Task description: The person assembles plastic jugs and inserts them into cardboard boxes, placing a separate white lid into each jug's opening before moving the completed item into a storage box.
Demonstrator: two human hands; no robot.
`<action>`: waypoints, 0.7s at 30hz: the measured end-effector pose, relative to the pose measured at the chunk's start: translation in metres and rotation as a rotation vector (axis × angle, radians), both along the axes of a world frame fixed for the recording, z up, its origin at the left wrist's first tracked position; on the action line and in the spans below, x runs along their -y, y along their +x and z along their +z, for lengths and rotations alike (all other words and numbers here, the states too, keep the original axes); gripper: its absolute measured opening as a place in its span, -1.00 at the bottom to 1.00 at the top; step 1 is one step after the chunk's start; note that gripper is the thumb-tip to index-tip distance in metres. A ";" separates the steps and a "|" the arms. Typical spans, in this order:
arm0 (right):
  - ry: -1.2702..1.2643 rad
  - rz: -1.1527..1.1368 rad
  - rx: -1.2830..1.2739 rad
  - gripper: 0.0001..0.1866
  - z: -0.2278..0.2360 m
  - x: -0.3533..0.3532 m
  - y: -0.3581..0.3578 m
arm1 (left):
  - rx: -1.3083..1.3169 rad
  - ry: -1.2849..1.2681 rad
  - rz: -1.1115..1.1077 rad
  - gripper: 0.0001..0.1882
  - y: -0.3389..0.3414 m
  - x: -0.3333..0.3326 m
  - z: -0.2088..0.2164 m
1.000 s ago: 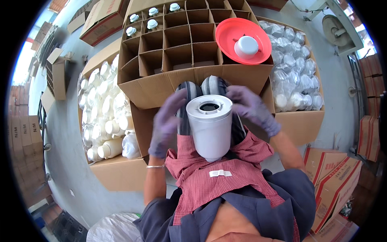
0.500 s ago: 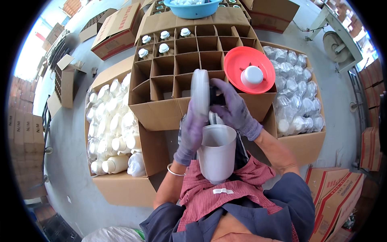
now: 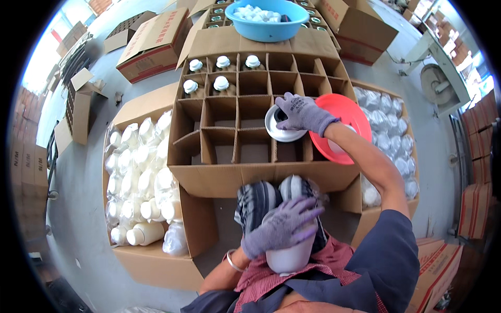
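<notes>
My right hand, in a grey-purple glove, grips a white round lid by its black middle. It holds the lid over the near right compartments of a divided carton, beside a red shallow dish. My forearm partly covers a white piece in that dish. My left hand, gloved alike, lies with fingers spread over the top of a white plastic canister standing on my lap. The hand hides the canister's mouth. White-capped bottles fill several far left compartments.
A carton of plastic-wrapped white bottles stands at left; another holding clear-wrapped pieces stands at right. Beyond the divided carton sits a blue basin of white caps. More cartons stand farther back.
The white lid has moved forward, away from the canister, in my right hand. My left hand has let go of the lid and come down onto the canister's top. The view has shifted.
</notes>
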State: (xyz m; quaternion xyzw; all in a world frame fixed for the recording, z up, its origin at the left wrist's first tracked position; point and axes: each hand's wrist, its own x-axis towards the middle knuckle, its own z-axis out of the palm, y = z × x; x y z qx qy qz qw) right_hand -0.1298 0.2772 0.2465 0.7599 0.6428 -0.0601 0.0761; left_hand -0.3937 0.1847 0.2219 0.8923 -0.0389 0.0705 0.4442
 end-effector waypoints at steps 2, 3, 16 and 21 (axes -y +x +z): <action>-0.063 0.046 -0.027 -0.38 0.028 -0.044 0.007 | -0.023 -0.044 -0.008 -0.44 -0.004 -0.003 0.001; 0.035 0.062 -0.067 -0.38 0.030 -0.068 0.015 | -0.030 -0.060 -0.009 -0.44 -0.003 -0.003 0.001; 0.307 -0.125 -0.175 -0.44 -0.051 -0.215 0.090 | -0.003 -0.449 0.006 -0.47 0.014 -0.022 0.003; 0.834 0.039 -0.612 -0.47 0.047 -0.094 0.096 | 0.201 -0.524 0.430 -0.48 0.010 -0.056 0.023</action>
